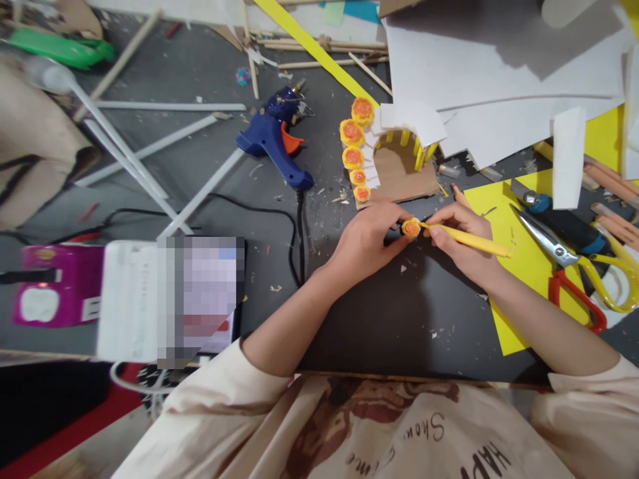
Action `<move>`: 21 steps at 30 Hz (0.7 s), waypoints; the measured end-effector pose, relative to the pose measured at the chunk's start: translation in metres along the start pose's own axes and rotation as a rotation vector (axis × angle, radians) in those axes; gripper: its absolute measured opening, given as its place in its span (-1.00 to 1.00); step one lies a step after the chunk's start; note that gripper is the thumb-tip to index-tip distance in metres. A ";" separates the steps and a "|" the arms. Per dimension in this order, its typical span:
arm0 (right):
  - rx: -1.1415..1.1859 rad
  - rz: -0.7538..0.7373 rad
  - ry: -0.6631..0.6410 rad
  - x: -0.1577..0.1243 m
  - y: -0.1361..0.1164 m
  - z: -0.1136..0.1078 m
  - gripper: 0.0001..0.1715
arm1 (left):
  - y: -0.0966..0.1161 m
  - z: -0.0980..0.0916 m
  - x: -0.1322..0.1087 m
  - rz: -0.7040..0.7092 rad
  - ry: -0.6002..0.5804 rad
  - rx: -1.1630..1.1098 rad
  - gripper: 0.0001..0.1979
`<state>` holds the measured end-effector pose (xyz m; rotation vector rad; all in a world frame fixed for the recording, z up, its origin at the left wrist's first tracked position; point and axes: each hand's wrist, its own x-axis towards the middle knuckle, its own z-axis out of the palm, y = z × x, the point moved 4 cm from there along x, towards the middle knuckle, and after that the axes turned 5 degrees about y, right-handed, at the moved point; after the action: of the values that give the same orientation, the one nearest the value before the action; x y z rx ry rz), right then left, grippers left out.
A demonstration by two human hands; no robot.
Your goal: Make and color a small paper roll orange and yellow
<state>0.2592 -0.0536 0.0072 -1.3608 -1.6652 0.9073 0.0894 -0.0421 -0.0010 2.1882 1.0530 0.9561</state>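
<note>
My left hand pinches a small yellow-and-orange paper flower between thumb and fingers, just above the table. In my right hand is a slim yellow pen-like tool, its tip at the flower's right edge. What kind of tool it is, I cannot tell for sure. Beyond my hands lies a cardboard piece with an arched opening, white paper tabs and short yellow strips. Several similar orange-and-yellow flowers run down its left side.
A blue glue gun with an orange trigger lies to the left, its black cord trailing toward me. Scissors rest on yellow paper at right. A phone and a purple power box sit at left. White sheets lie behind.
</note>
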 end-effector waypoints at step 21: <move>0.017 -0.010 0.025 0.000 0.000 0.000 -0.84 | -0.002 0.001 0.000 -0.037 -0.035 0.023 -0.88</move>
<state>0.2591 -0.0531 0.0070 -1.3465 -1.6403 0.8935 0.0894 -0.0411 -0.0034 2.1884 1.0896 0.8905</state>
